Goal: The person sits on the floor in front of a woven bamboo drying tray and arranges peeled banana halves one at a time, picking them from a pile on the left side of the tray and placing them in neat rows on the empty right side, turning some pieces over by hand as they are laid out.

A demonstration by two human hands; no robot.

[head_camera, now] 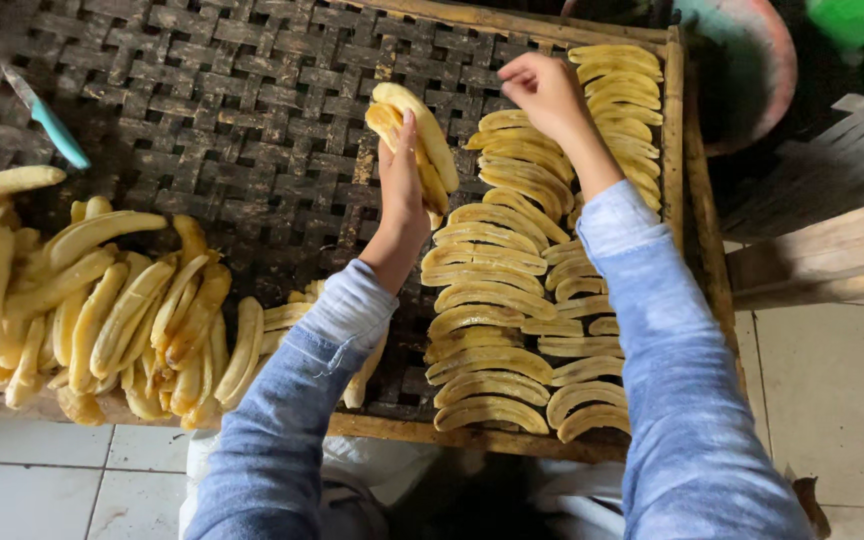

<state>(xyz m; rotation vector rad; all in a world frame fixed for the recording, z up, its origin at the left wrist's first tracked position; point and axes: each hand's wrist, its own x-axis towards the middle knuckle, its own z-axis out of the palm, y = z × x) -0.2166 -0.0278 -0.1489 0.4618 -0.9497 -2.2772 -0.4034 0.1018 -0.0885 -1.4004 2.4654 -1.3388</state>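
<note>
My left hand [402,185] grips a bunch of peeled banana slices [414,140], holding it upright over the dark woven bamboo tray [242,110]. My right hand [544,92] reaches to the far end of the tray, fingers curled, just above the top of a column of laid-out yellow slices [487,300]. Whether it pinches a slice cannot be told. A second column of slices [624,100] runs along the tray's right edge. Both arms wear blue denim sleeves.
A heap of peeled bananas [92,300] lies on the tray's left side. A knife with a teal handle [47,118] rests at the far left. A round basin [742,60] stands beyond the right rim, wooden planks [822,250] to the right, white floor tiles below.
</note>
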